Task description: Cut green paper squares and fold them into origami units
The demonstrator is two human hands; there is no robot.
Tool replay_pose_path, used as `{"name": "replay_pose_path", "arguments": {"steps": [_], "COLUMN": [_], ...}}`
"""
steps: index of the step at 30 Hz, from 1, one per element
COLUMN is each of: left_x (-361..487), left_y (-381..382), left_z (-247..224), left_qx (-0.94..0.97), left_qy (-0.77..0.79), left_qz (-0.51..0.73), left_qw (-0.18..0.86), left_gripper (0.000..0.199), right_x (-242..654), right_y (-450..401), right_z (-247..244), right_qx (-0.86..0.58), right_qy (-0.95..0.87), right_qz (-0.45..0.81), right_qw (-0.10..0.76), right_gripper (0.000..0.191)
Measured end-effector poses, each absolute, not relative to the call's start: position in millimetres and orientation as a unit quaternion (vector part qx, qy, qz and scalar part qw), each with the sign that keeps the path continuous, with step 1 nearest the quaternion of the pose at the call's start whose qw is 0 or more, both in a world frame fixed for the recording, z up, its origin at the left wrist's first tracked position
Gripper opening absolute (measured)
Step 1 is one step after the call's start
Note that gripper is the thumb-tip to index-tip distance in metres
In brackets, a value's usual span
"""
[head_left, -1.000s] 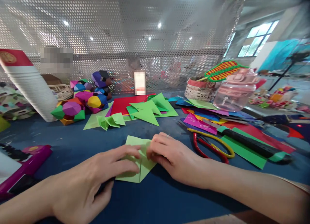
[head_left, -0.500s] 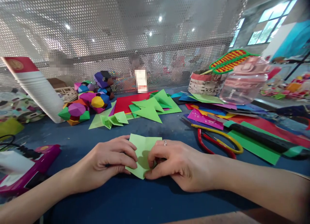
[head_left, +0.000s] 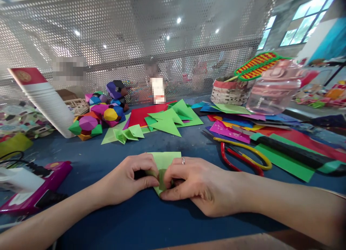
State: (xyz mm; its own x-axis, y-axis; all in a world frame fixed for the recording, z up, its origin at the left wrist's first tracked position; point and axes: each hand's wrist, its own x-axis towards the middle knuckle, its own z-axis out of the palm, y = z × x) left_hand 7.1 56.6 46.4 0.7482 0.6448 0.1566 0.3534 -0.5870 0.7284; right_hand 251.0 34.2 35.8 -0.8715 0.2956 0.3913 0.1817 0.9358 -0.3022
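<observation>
A small light green sheet of paper [head_left: 169, 157] lies on the dark blue table, largely covered by my fingers. My left hand [head_left: 132, 176] pinches its left side, which is turned over toward the middle. On the right part, my right hand [head_left: 193, 183] grips the paper near the bottom with thumb and curled fingers; a ring is on one finger. Just beyond are small folded light green paper pieces [head_left: 128, 134] and larger pointed green paper shapes [head_left: 167, 121].
Scissors with red and yellow handles [head_left: 243, 156] lie at right, beside a black-and-green tool [head_left: 286, 152] and coloured sheets. Farther back stand a pink bottle [head_left: 274, 93] and a woven basket [head_left: 229, 93]. At left are folded paper balls [head_left: 86, 124], stacked paper cups [head_left: 45, 105] and a purple power strip [head_left: 40, 188].
My left hand has moved right and turned the paper's left side inward, closing its thumb and fingers on it. My right hand has stayed nearly in place.
</observation>
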Motion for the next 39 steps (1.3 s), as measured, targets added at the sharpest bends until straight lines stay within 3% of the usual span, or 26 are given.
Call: {"name": "replay_pose_path", "arguments": {"steps": [25,28,32,39], "left_x": [21,21,20,17], "left_y": [49,48,49,56], "left_z": [49,50,49,45], "left_qx": [0.842,0.838,0.839,0.841], "left_qy": [0.412,0.412,0.409,0.436], "left_qz": [0.152,0.167,0.169,0.169], "left_qw": [0.314,0.315,0.316,0.272], "left_gripper": [0.005,0.014,0.025,0.033], "right_x": [251,250,249,249], "right_y": [33,33,31,28], "right_z": [35,36,37,36], "right_qx": [-0.134,-0.137,-0.151,-0.169], "right_qy": [-0.951,-0.942,-0.948,-0.959], "right_qz": [0.141,0.155,0.151,0.115], "right_qw": [0.242,0.265,0.235,0.195], "right_gripper": [0.039,0.044,0.052,0.045]}}
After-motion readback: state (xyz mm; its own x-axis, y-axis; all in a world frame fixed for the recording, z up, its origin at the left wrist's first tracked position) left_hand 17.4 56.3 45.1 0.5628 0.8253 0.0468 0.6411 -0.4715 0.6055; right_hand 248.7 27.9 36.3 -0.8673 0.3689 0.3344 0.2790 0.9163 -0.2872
